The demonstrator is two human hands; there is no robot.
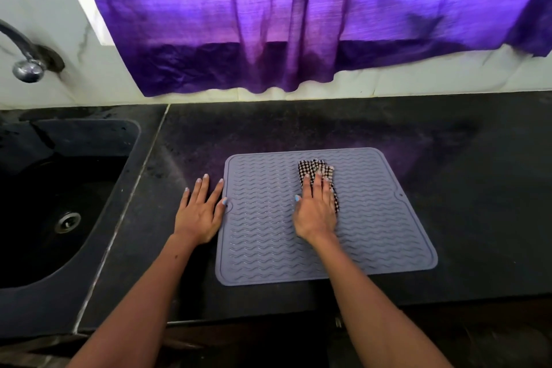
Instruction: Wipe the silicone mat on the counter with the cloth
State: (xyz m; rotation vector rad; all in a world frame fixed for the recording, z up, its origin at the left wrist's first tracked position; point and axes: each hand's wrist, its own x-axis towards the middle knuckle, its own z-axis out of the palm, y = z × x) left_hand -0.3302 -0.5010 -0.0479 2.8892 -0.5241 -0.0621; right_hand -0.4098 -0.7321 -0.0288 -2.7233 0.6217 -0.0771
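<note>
Nearest the camera, two bare forearms reached in over the front edge of the black speckled stone counter [448, 188]. The left hand [200, 212] lay flat and spread, palm down on the counter just beside the left edge of the mat, thumb tip touching that rim; it gripped nothing, and I judged it was steadying the mat. The right hand [315, 212] pressed flat, fingers extended, on a small black-and-white checked cloth [313, 169], pinning it under the palm rather than closing round it.

The grey-lilac square silicone mat with raised wavy ridges [388, 233] lay flat on the counter, right of the sink, square to the front edge. The cloth sat on its upper middle part, bunched, its far end showing beyond the fingertips.

Progress, as a judgement only: wiping was under way, with the cloth on the mat and under pressure. No wet streak, residue or cleaned patch could be told apart on the surface, so how much was done could not be read. The near rows and both side margins at least lay away from the cloth.

Farther left, a dark sunken sink with a metal drain [67, 222]; above it a chrome tap [27, 66] on the white marbled wall. Beyond the counter, a purple curtain [268, 24] hung to the backsplash.

No brand, label or writing was legible anywhere.
</note>
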